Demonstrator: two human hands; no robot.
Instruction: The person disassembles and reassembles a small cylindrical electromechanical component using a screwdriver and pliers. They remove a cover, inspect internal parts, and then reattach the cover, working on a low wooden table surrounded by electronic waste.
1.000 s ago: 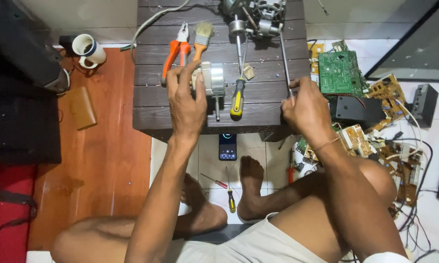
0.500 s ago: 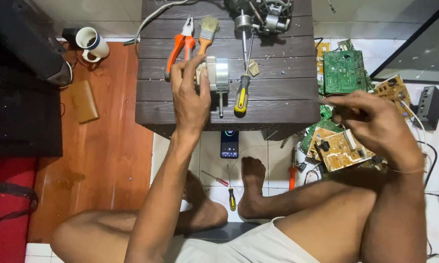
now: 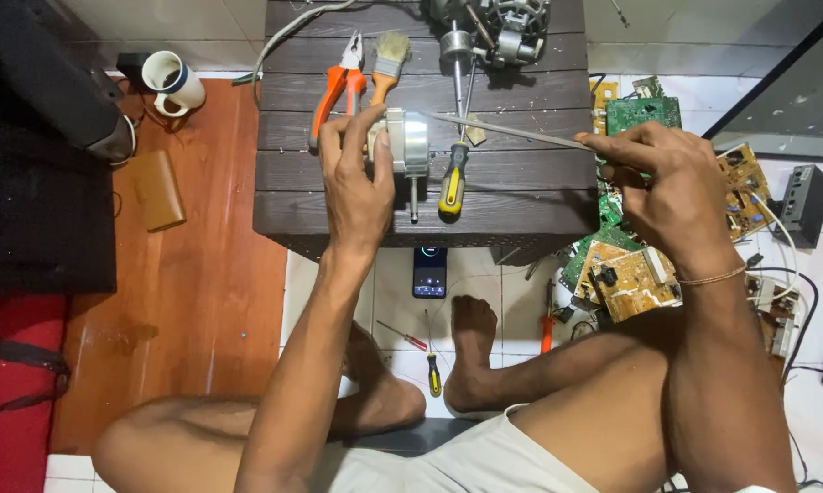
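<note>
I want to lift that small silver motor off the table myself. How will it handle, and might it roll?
The small motor looks metal-cased, so probably heavy for its size. Its round body and thin shaft suggest it may roll if released; the left hand steadies it on the slatted table. The smooth casing may be slippery, and the shaft is likely a poor handle.

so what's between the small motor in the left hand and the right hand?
Head view: a thin metal rod held by the right hand spans the gap toward the small motor gripped by the left hand. Beneath it: yellow-handled screwdriver, dark table.
</note>
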